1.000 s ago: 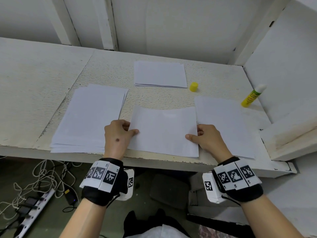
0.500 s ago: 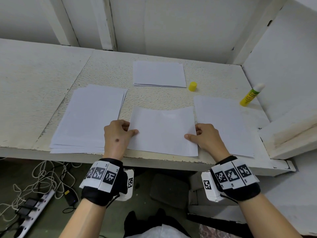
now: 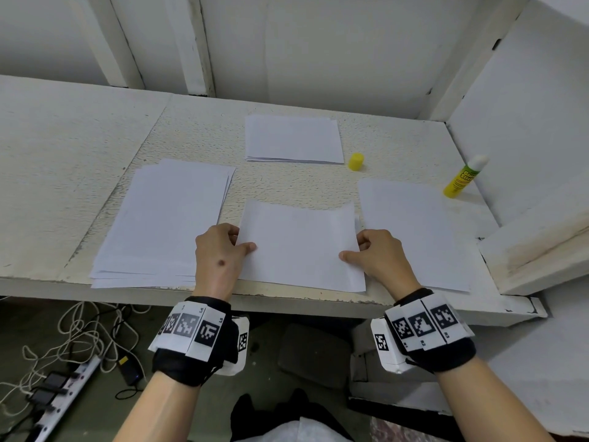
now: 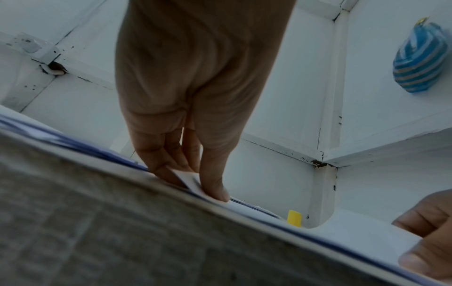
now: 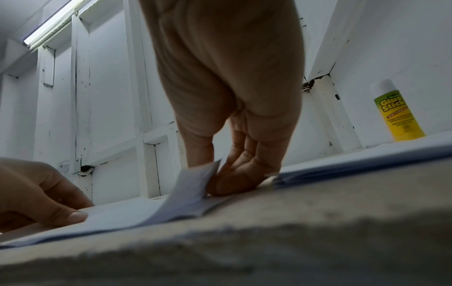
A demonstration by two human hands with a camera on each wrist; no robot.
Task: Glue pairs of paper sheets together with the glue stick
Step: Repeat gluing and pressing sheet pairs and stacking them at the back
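Note:
A white paper sheet (image 3: 299,247) lies at the front middle of the shelf, its side edges lifted. My left hand (image 3: 220,253) pinches its left edge (image 4: 193,181), thumb on top and fingers beneath. My right hand (image 3: 376,253) pinches the right edge (image 5: 195,181) the same way. The yellow glue stick (image 3: 462,178) (image 5: 393,114) stands uncapped at the far right by the wall, and its yellow cap (image 3: 356,161) (image 4: 294,217) stands apart behind the sheet.
A thick paper stack (image 3: 162,224) lies left, a single sheet (image 3: 414,234) right, and a small stack (image 3: 293,138) at the back. The shelf's front edge (image 3: 287,301) runs just under my wrists. A side wall (image 3: 526,122) closes the right. Cables (image 3: 79,330) lie on the floor.
Both hands keep their pinch on the middle sheet. The view has shifted slightly; nothing else has moved.

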